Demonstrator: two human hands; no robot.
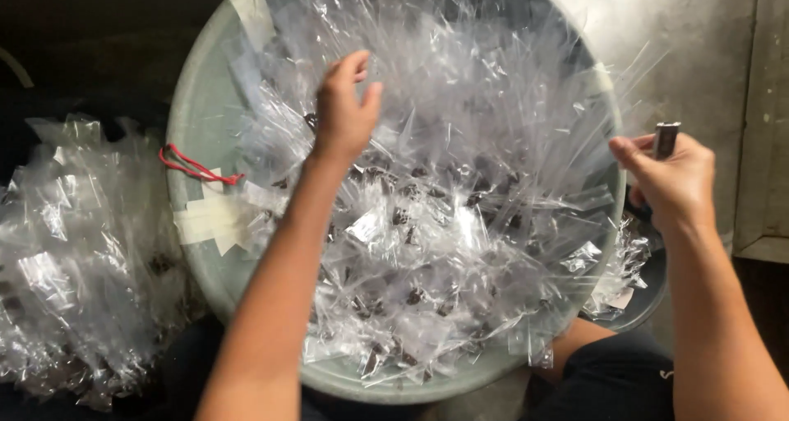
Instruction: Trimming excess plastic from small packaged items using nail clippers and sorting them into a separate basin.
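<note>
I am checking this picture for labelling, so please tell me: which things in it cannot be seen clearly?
Head view:
- Small dark metal tool in the right hand: fingers cover most of it, kind unclear.
- Dark contents of the clear plastic packets: too small, behind glare.
- Round grey-green basin: its bottom is buried under packets.
- Left hand: palm turned away, any grasp unclear.

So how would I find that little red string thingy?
Find the big round grey tub heaped with clear plastic bags. Go to its rim beside the person's left hand, above some pale tape strips. The red cord loop lies there, the only bright red thing.
</note>
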